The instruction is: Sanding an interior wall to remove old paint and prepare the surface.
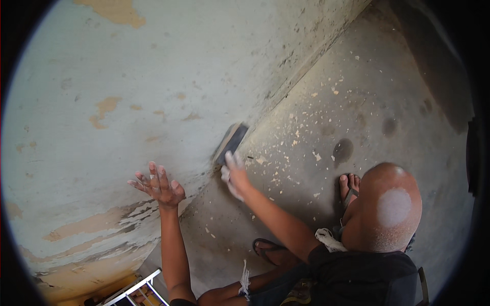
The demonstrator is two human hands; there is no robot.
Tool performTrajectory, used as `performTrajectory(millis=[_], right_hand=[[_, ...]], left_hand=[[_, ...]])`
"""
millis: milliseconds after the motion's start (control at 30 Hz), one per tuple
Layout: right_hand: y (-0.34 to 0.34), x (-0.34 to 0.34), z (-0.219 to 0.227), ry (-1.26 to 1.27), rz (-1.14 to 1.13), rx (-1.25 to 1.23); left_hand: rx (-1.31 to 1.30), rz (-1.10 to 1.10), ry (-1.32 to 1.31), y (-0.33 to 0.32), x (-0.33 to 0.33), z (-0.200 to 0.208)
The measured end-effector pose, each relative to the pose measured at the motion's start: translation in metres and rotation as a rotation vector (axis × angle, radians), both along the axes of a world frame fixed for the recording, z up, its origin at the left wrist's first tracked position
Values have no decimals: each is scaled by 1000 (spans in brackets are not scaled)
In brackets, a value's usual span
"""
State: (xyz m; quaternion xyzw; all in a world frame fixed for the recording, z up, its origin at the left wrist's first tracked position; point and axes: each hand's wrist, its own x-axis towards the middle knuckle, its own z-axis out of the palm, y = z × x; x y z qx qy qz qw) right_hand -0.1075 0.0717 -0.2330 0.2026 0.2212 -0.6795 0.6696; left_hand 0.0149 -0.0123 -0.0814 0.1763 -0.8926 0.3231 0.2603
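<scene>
My right hand [236, 176] grips a dark sanding block [232, 143] with a pale, tan-coloured edge. The block is tilted and lies against the foot of the wall, near where it meets the floor; hand and block are slightly blurred. White dust coats the fingers of both hands. To the left, my left hand [161, 188] is raised at the wall with fingers spread and nothing in it. Whether its fingertips touch the surface I cannot tell. The pale green wall [168, 76] has peeled patches showing tan beneath and dark streaks low down.
Paint flakes [296, 137] litter the grey concrete floor [316, 204], which has a dark round stain [343, 152]. A metal ladder [135, 290] stands at the lower left. My bent knee [395, 206], dusted white, and sandalled feet [268, 247] are at the lower right.
</scene>
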Motion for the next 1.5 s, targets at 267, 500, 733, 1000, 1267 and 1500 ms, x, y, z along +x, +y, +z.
performTrajectory(millis=[267,500,733,1000,1267,1500], right_hand=[[11,27,15,-6,127,-219],[-6,-1,10,12,-25,-127],[-8,-9,1,54,-37,-137],[9,21,-4,56,97,-139],[2,1,-2,-17,67,-10],[-16,-51,-4,54,-86,-125]], left_hand=[[-40,-45,11,-16,-21,3],[-108,10,10,-19,-22,0],[-107,39,25,-20,-29,-1],[-102,61,30,-24,-22,-9],[-116,61,46,-25,-25,-8],[-139,62,34,-23,-32,-2]])
